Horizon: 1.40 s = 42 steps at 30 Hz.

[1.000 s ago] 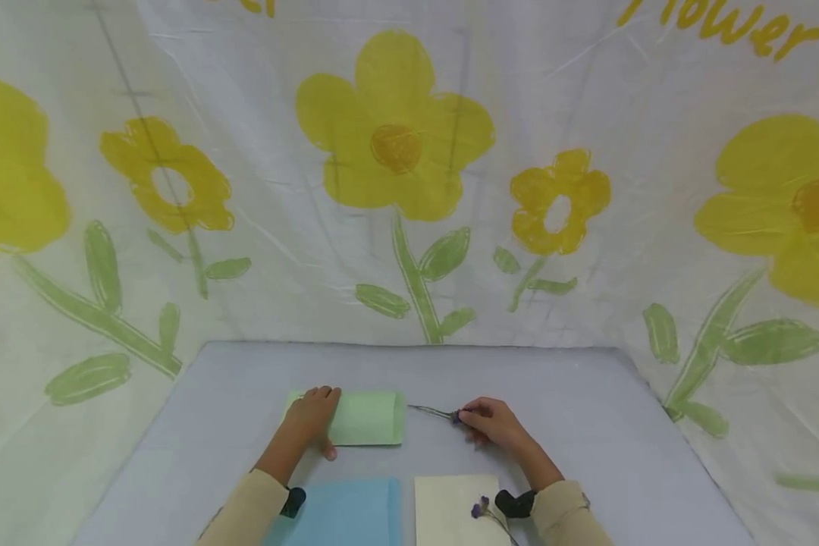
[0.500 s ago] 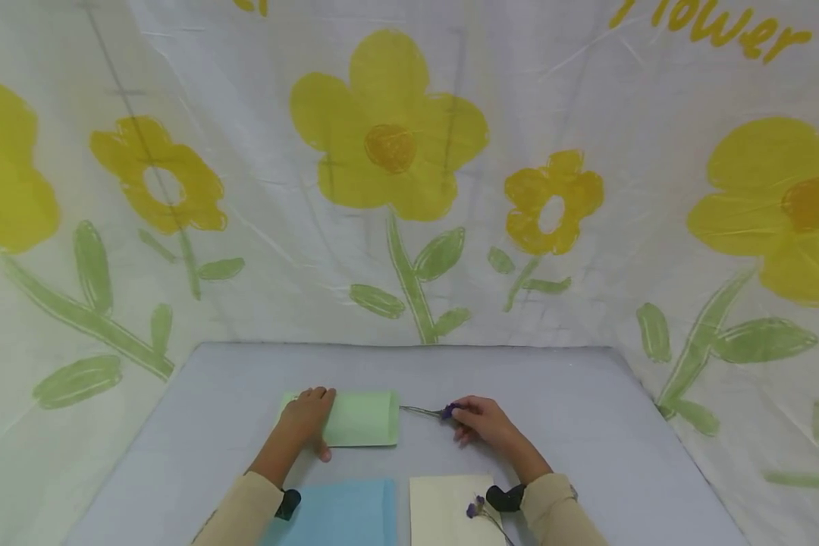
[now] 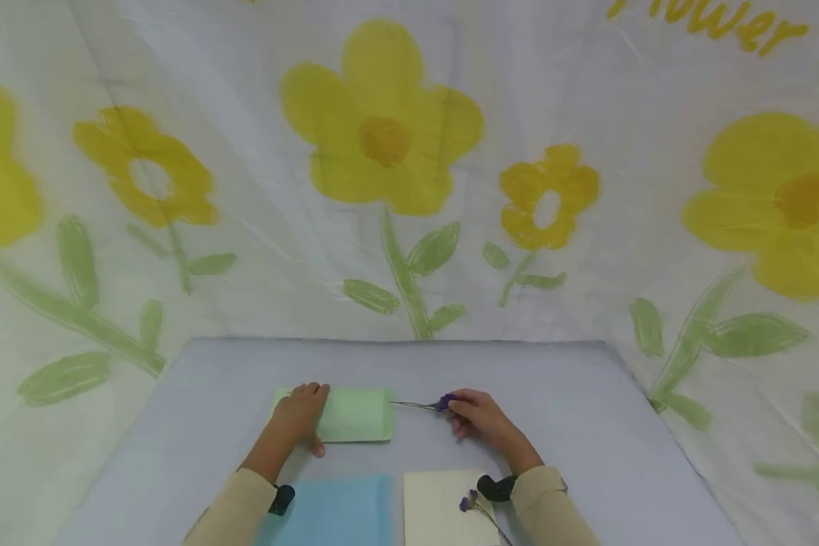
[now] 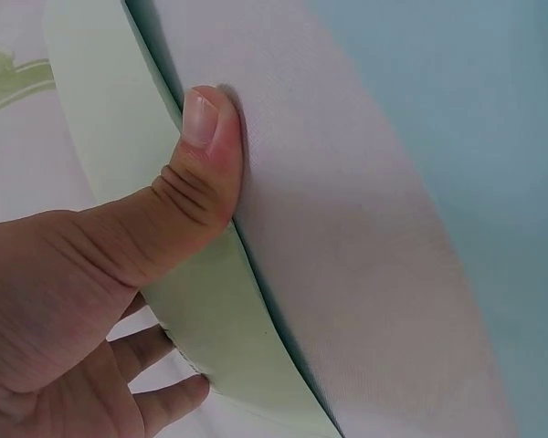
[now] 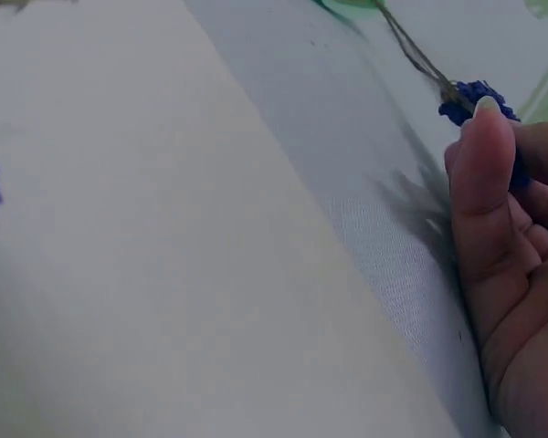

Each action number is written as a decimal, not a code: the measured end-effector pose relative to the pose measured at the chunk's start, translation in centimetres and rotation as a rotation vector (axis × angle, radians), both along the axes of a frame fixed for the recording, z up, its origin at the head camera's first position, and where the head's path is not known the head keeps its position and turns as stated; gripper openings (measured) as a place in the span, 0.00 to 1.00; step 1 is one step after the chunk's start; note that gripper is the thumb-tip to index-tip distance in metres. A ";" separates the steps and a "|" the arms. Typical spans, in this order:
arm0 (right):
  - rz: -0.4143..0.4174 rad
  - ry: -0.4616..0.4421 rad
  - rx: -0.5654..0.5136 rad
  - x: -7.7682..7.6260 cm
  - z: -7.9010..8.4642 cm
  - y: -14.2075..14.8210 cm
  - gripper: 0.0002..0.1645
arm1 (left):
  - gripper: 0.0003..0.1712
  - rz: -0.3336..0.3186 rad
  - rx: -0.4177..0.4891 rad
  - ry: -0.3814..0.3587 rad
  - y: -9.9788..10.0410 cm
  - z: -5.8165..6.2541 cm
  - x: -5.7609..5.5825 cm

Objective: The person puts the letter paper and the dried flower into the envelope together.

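A light green paper envelope [image 3: 355, 413] lies on the table, a strip along its right end. My left hand [image 3: 302, 413] grips across its left part, thumb at the near edge and fingertips toward the far edge; in the left wrist view the thumb [image 4: 205, 146] overlaps that near edge. My right hand [image 3: 481, 417] pinches a dried purple flower [image 3: 445, 402] by its head between thumb and fingers. Its thin stems point left, their tips right at the envelope's right end. The blue-purple bloom [image 5: 470, 99] is partly hidden by the thumb in the right wrist view.
Nearer me lie a blue envelope [image 3: 334, 508] and a cream paper piece [image 3: 437, 504]. Another dried purple flower [image 3: 474, 502] rests on the cream piece, beside the right wrist. A white sheet [image 3: 246, 197] painted with yellow flowers hangs behind the grey table [image 3: 553, 379].
My right hand has moved slightly left with the flower, bringing the stem tips to the envelope's right end. My left hand stays on the envelope. The head view shifts a little.
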State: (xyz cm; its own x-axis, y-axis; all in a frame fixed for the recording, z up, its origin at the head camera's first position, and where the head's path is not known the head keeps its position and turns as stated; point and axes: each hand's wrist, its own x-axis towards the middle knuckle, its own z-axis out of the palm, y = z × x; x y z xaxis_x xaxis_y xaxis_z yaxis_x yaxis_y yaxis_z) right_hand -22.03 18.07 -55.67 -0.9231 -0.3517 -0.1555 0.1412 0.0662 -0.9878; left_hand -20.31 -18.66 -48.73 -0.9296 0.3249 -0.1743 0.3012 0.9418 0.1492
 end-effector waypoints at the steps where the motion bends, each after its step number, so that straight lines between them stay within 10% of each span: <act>1: 0.022 0.008 0.010 -0.2 0.2 -0.3 0.21 | 0.65 0.004 -0.003 0.001 -0.2 0.1 0.0; 17: 0.131 -0.020 0.031 -0.4 0.4 -5.6 0.17 | 0.66 -0.003 0.010 -0.011 -0.8 -1.0 -0.2; 42: 0.003 -0.041 0.061 0.3 0.6 -9.4 0.21 | 0.64 0.007 0.026 -0.008 0.1 0.5 0.8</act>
